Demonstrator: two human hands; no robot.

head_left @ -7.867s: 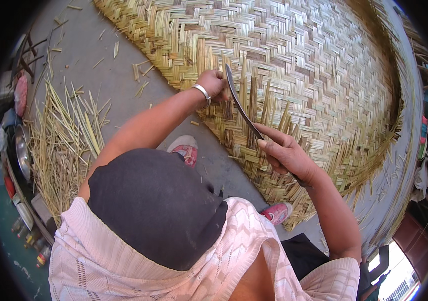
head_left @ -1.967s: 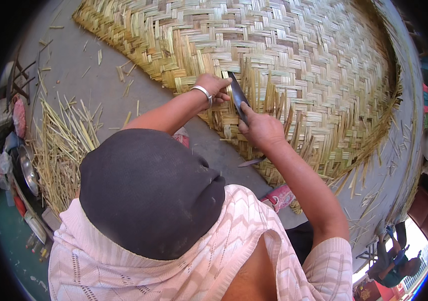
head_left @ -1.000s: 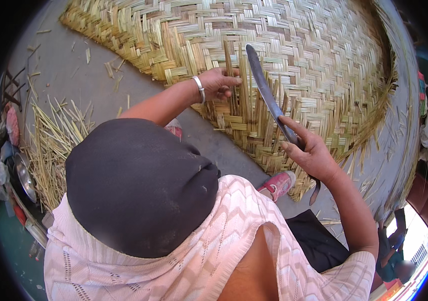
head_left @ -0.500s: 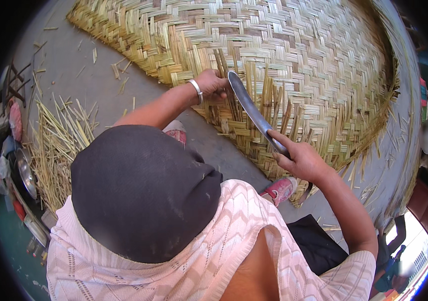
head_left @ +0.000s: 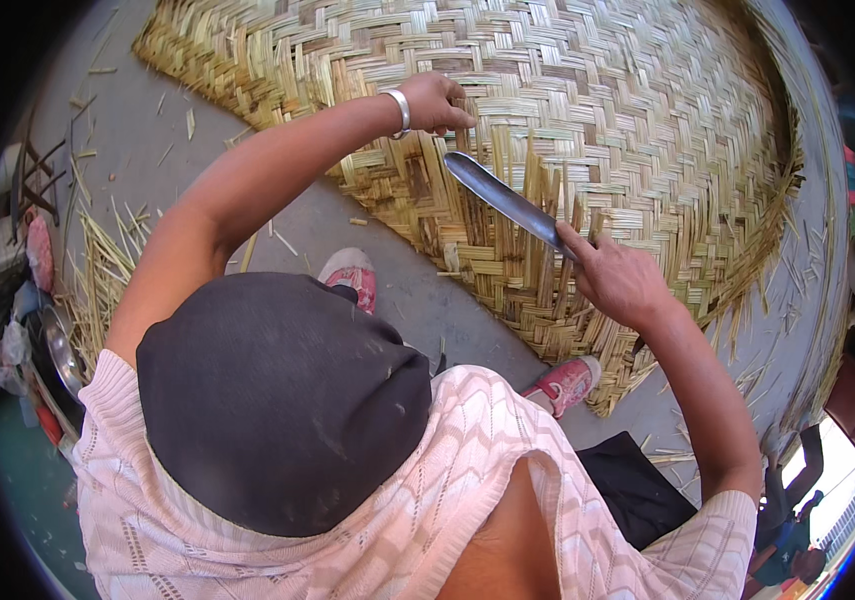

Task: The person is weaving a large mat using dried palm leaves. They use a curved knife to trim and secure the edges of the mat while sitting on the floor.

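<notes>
A large woven mat of split reeds (head_left: 637,130) spreads over the floor, with a row of loose strip ends (head_left: 547,195) standing up near its close edge. My left hand (head_left: 434,103), with a silver bracelet at the wrist, is above these strips. Its fingers are pinched together at the tip of a reed strip, partly hidden by them. In my right hand (head_left: 622,280) is a curved, trough-shaped metal tool (head_left: 507,203), gripped at its near end. The tool's rounded far tip points left, over the strips and just below my left hand.
Cut reed pieces (head_left: 102,270) lie heaped on the grey floor at left, beside a metal bowl (head_left: 62,345). My pink shoes (head_left: 565,382) stand by the mat's near edge. The mat's right side curls up. Another person (head_left: 787,555) is at the far lower right.
My left hand has moved forward, away from me, along the strips. The metal tool has tilted flatter, and my right hand has shifted slightly forward and right, still holding it.
</notes>
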